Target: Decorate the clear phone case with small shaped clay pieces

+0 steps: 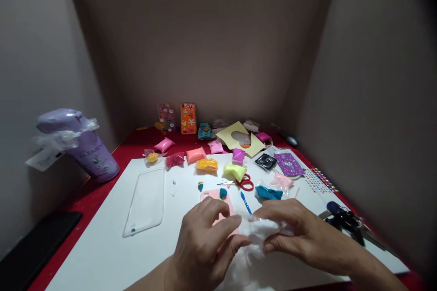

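Over the front of the white board, my right hand [290, 229] is closed around a transparent plastic packet of white clay [261, 229]. My left hand [208, 232] pinches the packet's near-left edge between thumb and fingers. Loose plastic film hangs below both hands. Behind my left hand lies a pink phone case [216, 194], partly hidden, with a teal lump of clay [223, 192] on it. A blue modelling tool [246, 202] lies just beyond the packet. To the left is a transparent phone case [145, 200] with a teal dot at its lower corner.
Several coloured clay packets, such as a yellow one [234, 172] and a teal one [269, 192], spread across the board's back. Red-handled scissors [246, 183] lie among them. Dark scissors [344, 220] and gem stickers [321, 180] are at right; a purple wrapped bottle [85, 150] stands left.
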A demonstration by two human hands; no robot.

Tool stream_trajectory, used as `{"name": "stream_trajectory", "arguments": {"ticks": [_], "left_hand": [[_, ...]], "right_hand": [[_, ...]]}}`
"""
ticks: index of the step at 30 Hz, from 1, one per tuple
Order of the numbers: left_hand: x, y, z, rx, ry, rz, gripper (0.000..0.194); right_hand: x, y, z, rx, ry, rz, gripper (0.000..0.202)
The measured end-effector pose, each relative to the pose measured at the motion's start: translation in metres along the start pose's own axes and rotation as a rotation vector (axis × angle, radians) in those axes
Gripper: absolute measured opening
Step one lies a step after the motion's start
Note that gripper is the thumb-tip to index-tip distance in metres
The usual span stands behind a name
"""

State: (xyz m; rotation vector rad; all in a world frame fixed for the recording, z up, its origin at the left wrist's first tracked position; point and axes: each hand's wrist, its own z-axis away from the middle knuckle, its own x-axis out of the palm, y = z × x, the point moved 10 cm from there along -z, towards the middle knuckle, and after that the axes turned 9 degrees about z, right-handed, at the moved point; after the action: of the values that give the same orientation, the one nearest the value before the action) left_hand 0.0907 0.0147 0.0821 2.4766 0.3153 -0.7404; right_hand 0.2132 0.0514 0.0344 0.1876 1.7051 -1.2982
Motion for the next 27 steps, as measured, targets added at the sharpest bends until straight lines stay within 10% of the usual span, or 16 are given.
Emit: {"name": "stream_trajectory", "arguments": {"ticks": [27], "left_hand": [[0.022,-0.036,0.007,-0.352,-0.158,0.144,0.018]], "right_hand": [[0.020,-0.020,-0.005,-0.206,0.100,0.146,0.011]]}}
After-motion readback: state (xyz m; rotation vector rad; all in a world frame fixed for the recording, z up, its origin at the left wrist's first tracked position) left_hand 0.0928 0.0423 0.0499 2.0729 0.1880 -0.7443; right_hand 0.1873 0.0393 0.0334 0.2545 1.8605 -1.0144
